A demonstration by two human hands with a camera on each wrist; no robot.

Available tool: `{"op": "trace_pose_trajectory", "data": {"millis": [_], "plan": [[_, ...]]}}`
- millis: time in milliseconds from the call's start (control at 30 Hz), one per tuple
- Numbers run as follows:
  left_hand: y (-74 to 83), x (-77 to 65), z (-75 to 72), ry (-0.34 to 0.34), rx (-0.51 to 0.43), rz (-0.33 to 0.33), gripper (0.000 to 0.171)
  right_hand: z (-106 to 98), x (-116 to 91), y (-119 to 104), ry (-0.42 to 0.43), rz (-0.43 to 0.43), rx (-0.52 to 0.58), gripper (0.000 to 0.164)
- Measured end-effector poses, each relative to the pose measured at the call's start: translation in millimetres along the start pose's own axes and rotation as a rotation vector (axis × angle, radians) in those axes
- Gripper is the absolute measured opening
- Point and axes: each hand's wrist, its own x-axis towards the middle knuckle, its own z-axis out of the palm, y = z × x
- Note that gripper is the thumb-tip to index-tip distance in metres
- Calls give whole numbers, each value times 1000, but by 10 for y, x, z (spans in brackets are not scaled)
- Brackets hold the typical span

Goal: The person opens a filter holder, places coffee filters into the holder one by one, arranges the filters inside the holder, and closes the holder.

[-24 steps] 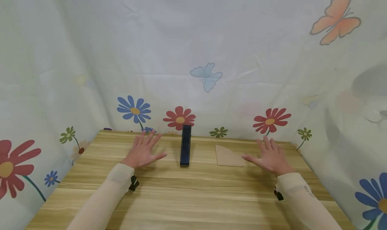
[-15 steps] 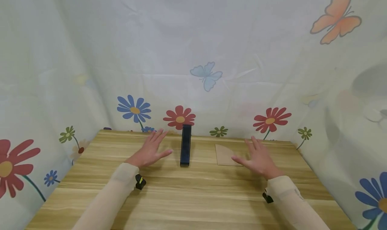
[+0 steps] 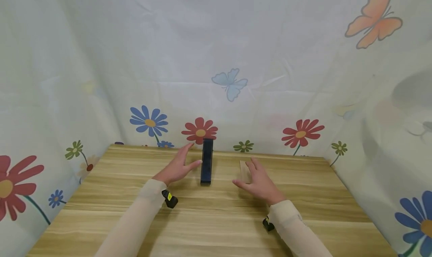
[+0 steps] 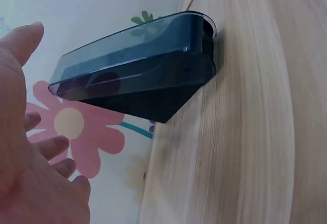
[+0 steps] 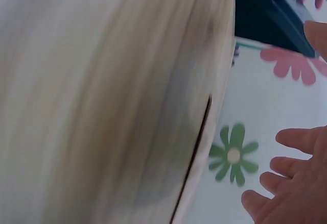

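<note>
A narrow dark case (image 3: 206, 163) stands upright toward the back of the table; in the left wrist view the case (image 4: 138, 66) shows a smoky clear cover and a wedge-shaped body. My left hand (image 3: 177, 167) hovers at its left side, fingers extended, the thumb tip right by the case. To its right lies a flat tan fan-shaped paper (image 3: 244, 173), like a cone coffee filter, mostly hidden by my right hand (image 3: 261, 182). That hand is held over the paper with thumb and fingers spread. Neither hand holds anything.
The wood-grain table (image 3: 209, 223) ends at the back against a white cloth (image 3: 162, 54) printed with flowers and butterflies. Small black devices sit at both wrists, the left device (image 3: 170, 199) and the right device (image 3: 268, 224).
Both hands have moved inward: the left hand rightward to the case, the right hand leftward over the paper. The case stays in place.
</note>
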Motion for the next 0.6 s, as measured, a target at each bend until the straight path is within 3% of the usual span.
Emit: {"op": "trace_pose_trajectory", "data": {"millis": [167, 600], "plan": [[47, 49, 43, 13, -74, -69, 97, 159, 74, -203, 5, -17, 81, 103], [70, 272, 124, 15, -140, -94, 102, 460, 242, -738, 134, 126, 412, 83]]}}
